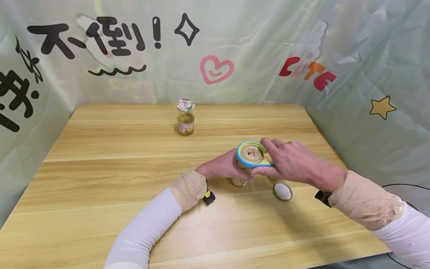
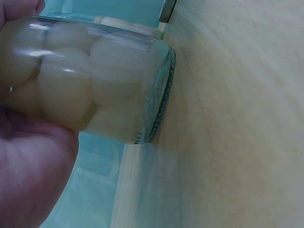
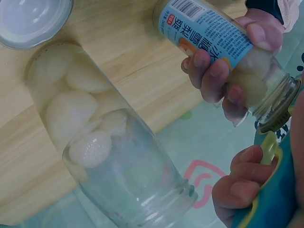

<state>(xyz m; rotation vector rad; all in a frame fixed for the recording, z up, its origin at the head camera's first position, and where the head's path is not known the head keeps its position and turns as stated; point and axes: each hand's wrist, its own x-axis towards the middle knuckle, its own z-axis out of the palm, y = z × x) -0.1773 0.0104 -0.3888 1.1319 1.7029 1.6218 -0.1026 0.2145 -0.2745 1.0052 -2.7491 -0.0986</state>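
My left hand (image 1: 228,165) grips a glass jar (image 3: 256,71) of pale fruit pieces around its body. A light-blue printed label (image 3: 206,31) wraps it in the right wrist view. Its gold lid (image 1: 253,154) is ringed by a blue and yellow-green jar opener (image 3: 280,190). My right hand (image 1: 295,160) holds the opener's handle, fingers curled around it. In the left wrist view the jar's base is close to the tabletop; I cannot tell whether they touch. An uncapped jar (image 3: 71,104) of pale fruit stands nearby, mostly hidden behind my right hand in the head view.
A loose lid (image 1: 283,191) lies white inside up on the wooden table (image 1: 117,168), right of my hands. Farther back stands a capped jar (image 1: 186,116) with a patterned top. Printed cloth (image 1: 252,45) hangs behind and beside the table.
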